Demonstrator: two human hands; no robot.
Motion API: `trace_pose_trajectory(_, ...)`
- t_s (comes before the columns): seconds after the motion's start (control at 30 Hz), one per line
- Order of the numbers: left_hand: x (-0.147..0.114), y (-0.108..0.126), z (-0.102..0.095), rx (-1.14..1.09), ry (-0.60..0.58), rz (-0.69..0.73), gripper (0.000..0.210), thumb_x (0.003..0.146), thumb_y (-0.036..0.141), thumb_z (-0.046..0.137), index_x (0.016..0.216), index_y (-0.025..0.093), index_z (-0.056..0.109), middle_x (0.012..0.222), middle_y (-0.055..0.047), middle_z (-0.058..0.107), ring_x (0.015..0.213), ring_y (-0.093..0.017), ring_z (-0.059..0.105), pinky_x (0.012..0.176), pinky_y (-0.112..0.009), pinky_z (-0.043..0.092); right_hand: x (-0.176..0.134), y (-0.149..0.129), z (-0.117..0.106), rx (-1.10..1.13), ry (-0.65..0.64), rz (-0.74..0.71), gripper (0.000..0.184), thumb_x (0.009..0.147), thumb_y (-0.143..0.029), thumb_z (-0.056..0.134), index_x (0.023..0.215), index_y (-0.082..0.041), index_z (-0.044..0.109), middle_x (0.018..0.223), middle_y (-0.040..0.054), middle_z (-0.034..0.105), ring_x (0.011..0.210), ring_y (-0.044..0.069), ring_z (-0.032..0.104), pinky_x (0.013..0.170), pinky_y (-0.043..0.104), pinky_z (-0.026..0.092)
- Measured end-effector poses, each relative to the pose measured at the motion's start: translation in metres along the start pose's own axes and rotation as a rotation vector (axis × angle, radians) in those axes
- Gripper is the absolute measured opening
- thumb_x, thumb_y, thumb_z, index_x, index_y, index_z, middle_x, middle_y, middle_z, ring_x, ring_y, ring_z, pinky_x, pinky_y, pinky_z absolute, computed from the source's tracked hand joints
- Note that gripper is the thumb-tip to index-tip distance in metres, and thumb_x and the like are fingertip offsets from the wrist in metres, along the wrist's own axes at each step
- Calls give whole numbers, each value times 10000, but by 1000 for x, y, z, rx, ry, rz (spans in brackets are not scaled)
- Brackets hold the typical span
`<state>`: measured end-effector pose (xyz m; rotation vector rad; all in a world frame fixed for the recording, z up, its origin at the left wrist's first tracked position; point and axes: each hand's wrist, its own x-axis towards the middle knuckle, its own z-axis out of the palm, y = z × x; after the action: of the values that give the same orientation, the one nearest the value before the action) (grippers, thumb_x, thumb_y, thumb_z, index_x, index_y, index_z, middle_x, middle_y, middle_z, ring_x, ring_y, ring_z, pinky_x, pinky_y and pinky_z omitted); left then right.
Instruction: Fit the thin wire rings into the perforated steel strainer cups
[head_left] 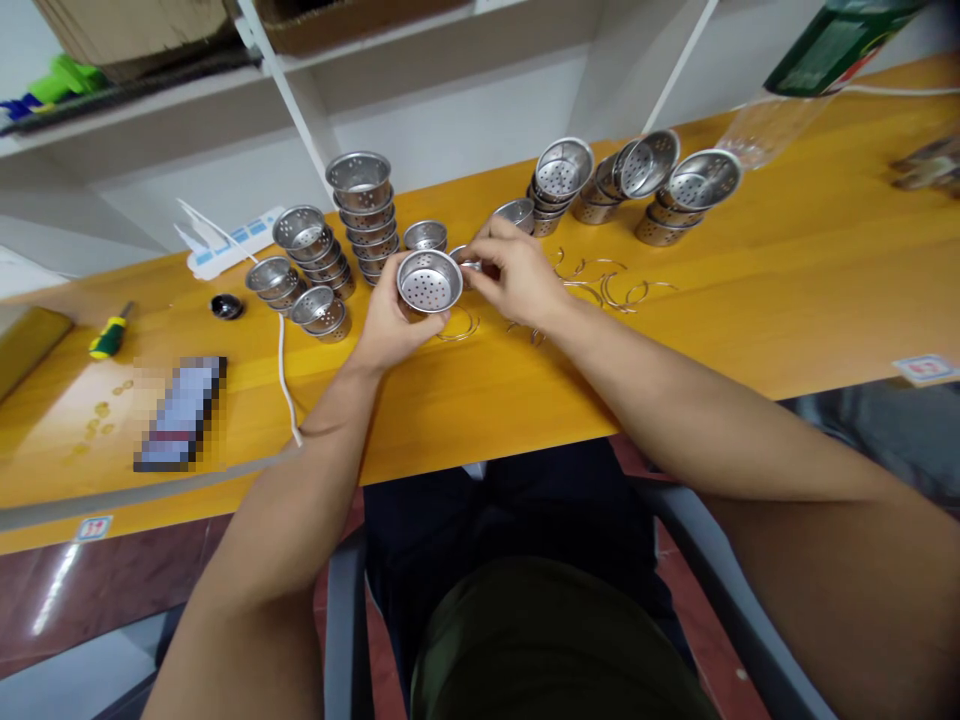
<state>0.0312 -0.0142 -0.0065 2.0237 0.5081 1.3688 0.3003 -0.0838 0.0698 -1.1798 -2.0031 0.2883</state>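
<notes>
My left hand [391, 325] is wrapped round a perforated metal cup [430, 281], its open mouth facing up towards me. My right hand [517, 265] is just to the right of that cup, thumb and fingertips pinched together at the rim of a second metal cup [462, 256]. Whether the fingertips grip that rim or something thin is too small to tell. Behind the held cup stands another perforated cup [425, 236]. One more cup [516, 214] shows partly behind my right hand. Thin wire rings [459, 326] lie on the table below my hands.
Stacks of perforated cups stand at left [364, 205] and right [564, 175]. More wire rings [619, 290] lie right of my right forearm. A phone [182, 412], screwdriver [111, 336], white cable [283, 375] and power strip [234, 245] are leftward. A plastic bottle [776, 120] stands far right.
</notes>
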Motion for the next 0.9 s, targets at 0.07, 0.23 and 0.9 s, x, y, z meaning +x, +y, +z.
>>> trace_pose_trajectory(0.07,0,0,-1,-19,-10,5,1154,804,980,1095,1629,309,649,1541,-117,775,1538,-404,822,1433,-633,654,1,-1,3,10,-11,-1,280,1270,-482,724,1368,-289,902,1277,161,816,1203,403,783,1194,634,675)
trace_pose_trajectory(0.23,1,-1,-5,-133,8,-27,1140,861,943,1086,1725,409,569,1582,-113,777,1523,-411,868,1381,-680,710,9,22,8,136,57,110,231,1174,-443,772,1265,-250,861,1097,134,794,980,337,737,1042,572,700)
trace_pose_trajectory(0.9,-2,7,6,-116,-53,-85,1018,894,778,1164,1645,332,641,1648,-139,835,1486,-334,887,1342,-549,722,1,-15,3,325,31,102,417,1124,-691,815,1246,-294,848,811,8,529,812,279,564,895,511,687)
